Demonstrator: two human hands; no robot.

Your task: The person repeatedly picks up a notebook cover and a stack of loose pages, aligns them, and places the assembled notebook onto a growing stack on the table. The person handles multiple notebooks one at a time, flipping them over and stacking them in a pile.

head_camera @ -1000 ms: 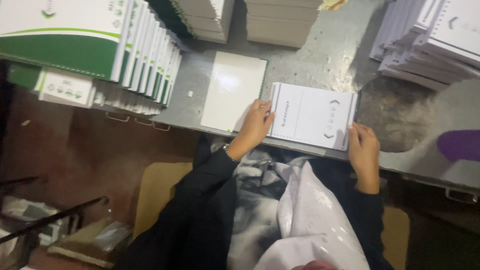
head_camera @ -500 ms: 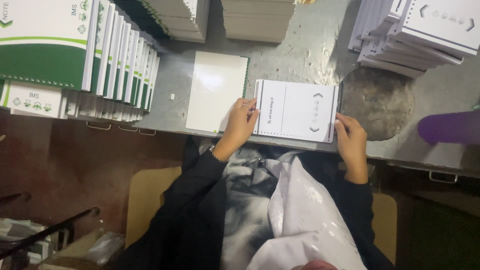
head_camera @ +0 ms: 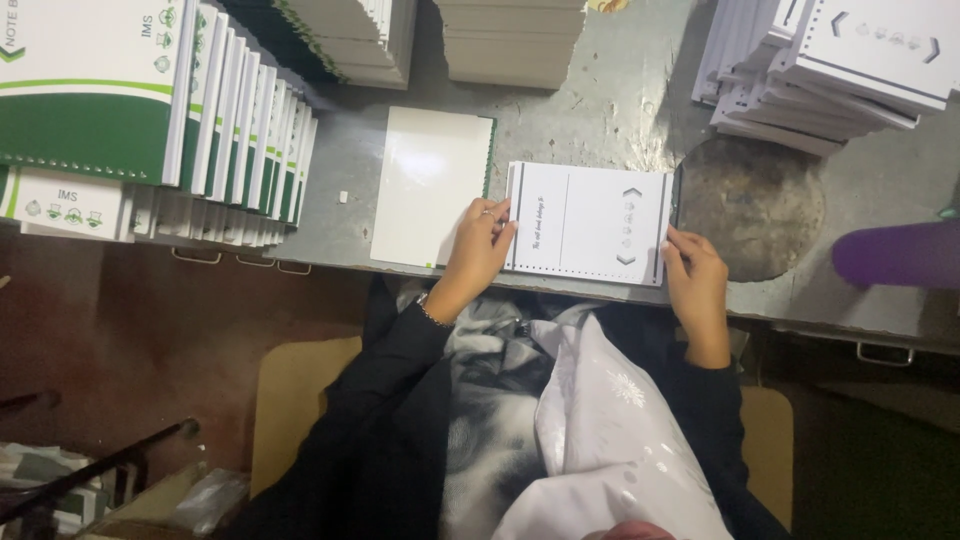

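Both hands square a white printed sheet (head_camera: 590, 222) at the surface's (head_camera: 600, 120) near edge.
Left hand (head_camera: 478, 250) pinches its left edge; right hand (head_camera: 692, 275) its right corner; it looks thin, light, easily creased; best gripped by the edges.

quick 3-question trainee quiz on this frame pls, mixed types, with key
1. True or false: both hands grip the white printed sheet at its side edges.
2. What lies directly beside the left hand on the table? A) blank white card B) scissors C) cup
3. Fill in: the row of green-and-white notebooks sits on the person's ____ side.

Key: 1 true: the right hand is on the other edge. 2 A. 3 left.
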